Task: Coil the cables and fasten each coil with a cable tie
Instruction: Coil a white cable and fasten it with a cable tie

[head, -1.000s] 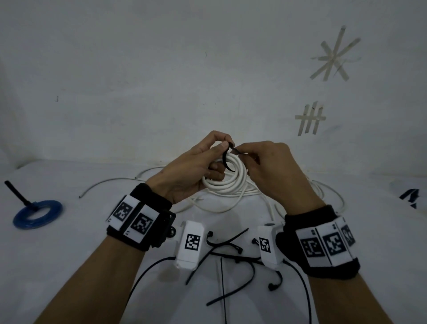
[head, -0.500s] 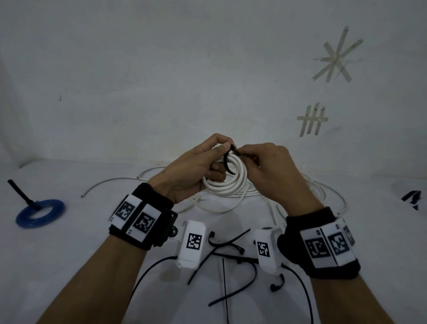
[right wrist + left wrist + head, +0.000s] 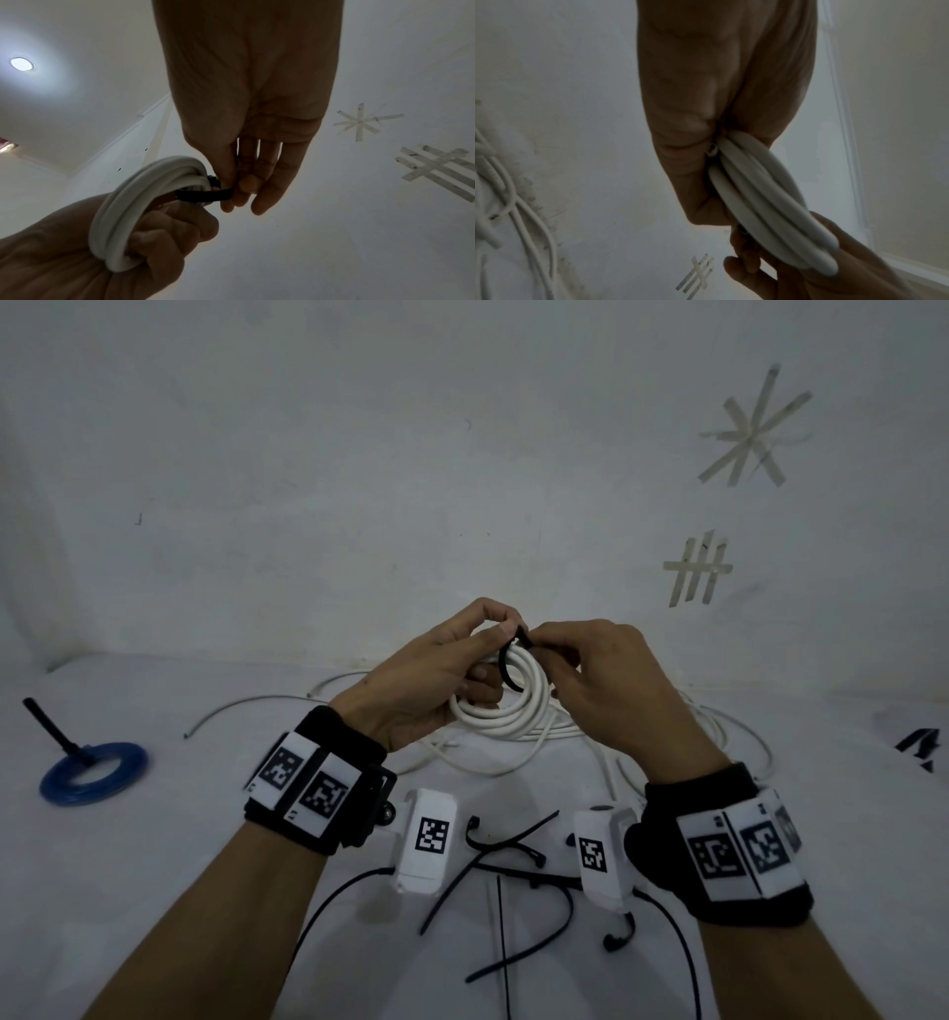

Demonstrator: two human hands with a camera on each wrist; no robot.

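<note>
The left hand [image 3: 426,680] is gripping a white cable coil [image 3: 506,711] above the table [image 3: 154,865], its fingers curled around the bundled loops. The right hand [image 3: 611,680] is pinching one end of a black cable tie [image 3: 506,667], which is arching over the top of the coil as a loop; thumb and fingertips are closing on the strap just beside the left thumb. The head view is showing both hands meeting above the table and the tie curving around the strands, but not the underside of either grip.

The right wrist view is supplying that: the cable tie [image 3: 205,195] is emerging flat between the right fingertips [image 3: 246,194] and running to the coil [image 3: 133,199], while the left hand [image 3: 102,253] is wrapping the lower part of the loops. The left wrist view is showing the coil [image 3: 770,203] edge-on, several strands lying side by side against the left palm [image 3: 718,101], with the right hand [image 3: 808,263] touching its far end; the tie is not discernible there.

Outward, only the head view is showing loose white cable [image 3: 565,752] trailing on the table under the hands, spare black cable ties [image 3: 503,865] scattered nearer the person, and a blue ring with a black handle [image 3: 92,773] lying far left. Tape marks [image 3: 698,567] are sticking to the wall, and are also visible in both wrist views.
</note>
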